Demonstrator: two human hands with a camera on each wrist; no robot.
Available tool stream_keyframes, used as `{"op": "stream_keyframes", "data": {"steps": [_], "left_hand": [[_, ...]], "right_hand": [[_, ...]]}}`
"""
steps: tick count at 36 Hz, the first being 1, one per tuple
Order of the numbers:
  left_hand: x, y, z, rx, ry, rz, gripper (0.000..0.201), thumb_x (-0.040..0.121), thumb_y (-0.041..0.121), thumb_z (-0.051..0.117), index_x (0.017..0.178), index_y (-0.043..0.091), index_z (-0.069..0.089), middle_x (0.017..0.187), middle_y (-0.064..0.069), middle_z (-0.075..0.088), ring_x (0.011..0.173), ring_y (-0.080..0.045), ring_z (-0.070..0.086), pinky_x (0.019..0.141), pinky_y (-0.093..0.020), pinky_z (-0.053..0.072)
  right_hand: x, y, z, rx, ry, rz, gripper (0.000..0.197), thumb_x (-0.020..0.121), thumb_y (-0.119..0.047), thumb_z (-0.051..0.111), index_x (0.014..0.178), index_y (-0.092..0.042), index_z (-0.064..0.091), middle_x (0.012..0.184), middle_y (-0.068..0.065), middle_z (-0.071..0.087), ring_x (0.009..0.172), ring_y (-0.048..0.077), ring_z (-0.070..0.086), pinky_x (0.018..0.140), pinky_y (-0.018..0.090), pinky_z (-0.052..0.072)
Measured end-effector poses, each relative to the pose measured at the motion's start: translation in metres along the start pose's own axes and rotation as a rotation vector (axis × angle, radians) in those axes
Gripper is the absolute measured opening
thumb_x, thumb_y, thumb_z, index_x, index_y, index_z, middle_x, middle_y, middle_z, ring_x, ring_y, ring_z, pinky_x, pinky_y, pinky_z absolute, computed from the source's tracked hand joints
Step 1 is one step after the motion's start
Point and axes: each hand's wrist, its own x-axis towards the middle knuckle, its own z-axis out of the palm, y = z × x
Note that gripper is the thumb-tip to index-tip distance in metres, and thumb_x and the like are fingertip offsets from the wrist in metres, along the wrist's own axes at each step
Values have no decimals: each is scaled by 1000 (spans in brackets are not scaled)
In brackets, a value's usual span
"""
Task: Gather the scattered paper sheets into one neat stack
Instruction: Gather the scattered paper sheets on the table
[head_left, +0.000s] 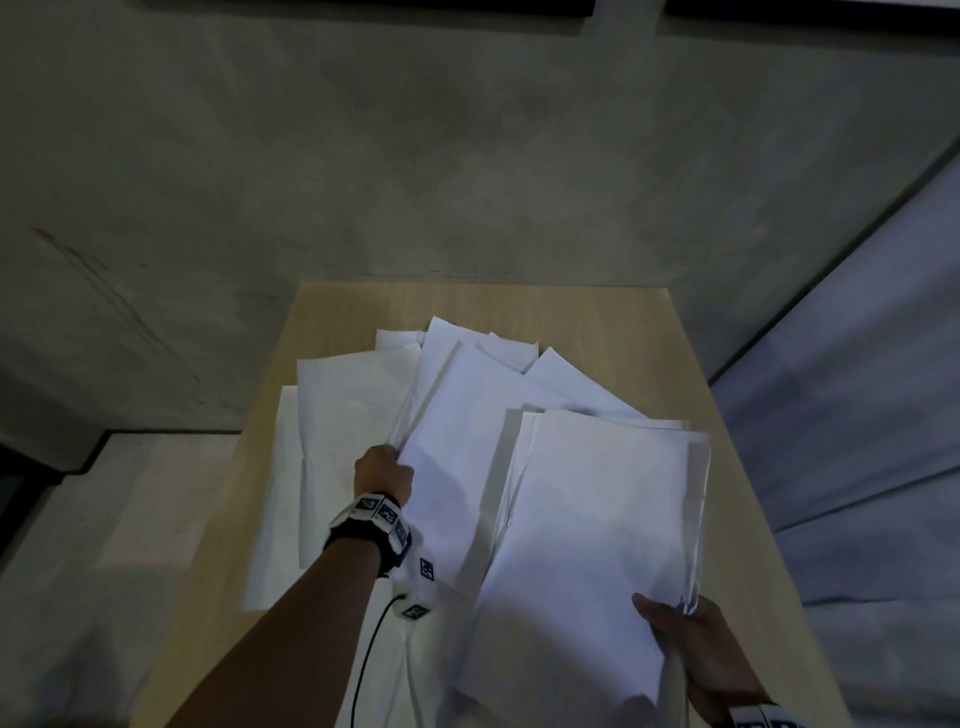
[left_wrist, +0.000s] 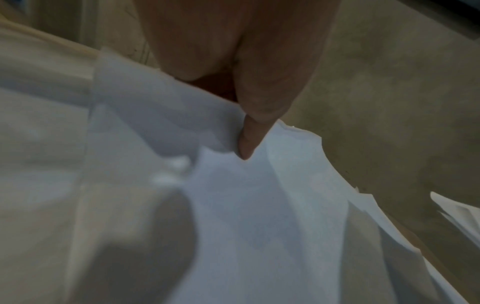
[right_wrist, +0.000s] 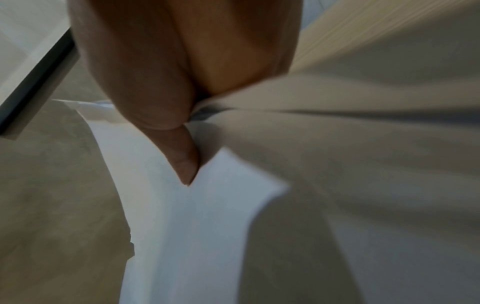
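Two hands on paper. Head view: my left hand (head_left: 383, 470) pinches fanned sheets (head_left: 467, 431) mid-table (head_left: 613, 322); my right hand (head_left: 691, 644) grips a bundle (head_left: 597, 519) at the table's near right. Left wrist: thumb (left_wrist: 249, 139) clamps sheets. Right wrist: thumb (right_wrist: 182, 156) presses on the bundle.

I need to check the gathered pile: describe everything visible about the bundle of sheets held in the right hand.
The bundle of sheets is plain white, blank paper, several layers thick, its edges roughly but not fully squared, with slightly fanned edges along its left and right sides. It is the nearest pile, overlapping other sheets on the wooden table. The right hand pinches its near right corner, thumb on top. Its underside is hidden.
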Motion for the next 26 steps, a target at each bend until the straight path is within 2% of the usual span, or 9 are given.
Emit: {"op": "stream_keyframes", "data": {"steps": [3,5,10,13,15,16,19,22,26], "left_hand": [[1,-4,-3,5,49,22,14,82,3,59,92,-5,64,98,-24,70,88,-36,65,65,-30,46],[-1,-6,-8,-29,89,30,15,81,2,58,96,-2,57,95,-23,67,82,-34,63,66,-34,50],[-7,-17,-34,-58,50,-42,44,84,10,59,121,7,37,98,-20,62,75,-30,57,62,-34,45],[-8,-29,-52,72,-30,-118,35,83,24,60,110,3,50,103,-16,63,79,-27,56,63,-30,42],[-8,-37,-59,80,-87,-132,24,85,25,57,95,4,60,104,-18,66,80,-27,57,65,-29,44],[-9,-41,-60,50,-113,-129,22,86,25,57,91,5,62,104,-19,68,81,-28,59,68,-29,46],[-12,-50,-62,-30,-132,-82,25,90,25,57,101,4,66,107,-19,68,89,-29,60,77,-31,47],[-21,-49,-73,-9,-61,14,18,93,18,54,98,3,61,104,-18,66,84,-26,55,73,-30,41],[-36,-43,-94,30,68,135,19,94,14,50,105,4,62,97,-10,61,87,-27,56,75,-29,41]], "right_hand": [[2,4,1,-4,-13,-5,15,79,1,67,90,-8,72,76,5,77,83,34,66,73,37,49],[2,4,3,-15,-3,-14,12,79,2,67,87,-7,72,68,3,75,76,33,64,68,35,46],[2,2,10,-30,-8,-2,10,80,4,65,75,-3,70,49,-1,66,59,25,54,60,31,40],[2,3,15,-36,-11,11,6,80,5,65,79,0,69,52,0,68,58,24,57,62,32,42],[3,3,19,-58,-6,26,12,78,6,66,67,1,66,45,2,65,51,22,57,61,34,41],[3,3,21,-73,-12,29,13,77,6,66,65,2,66,49,8,68,51,23,61,62,36,44],[9,8,26,-123,-17,68,8,76,4,69,81,9,72,85,34,70,80,47,68,81,50,51],[21,22,26,-189,12,105,4,73,1,73,73,5,75,83,30,72,86,45,68,90,56,51],[24,25,29,-277,9,99,15,70,-8,74,73,7,72,80,30,72,82,43,69,82,54,53]]}}
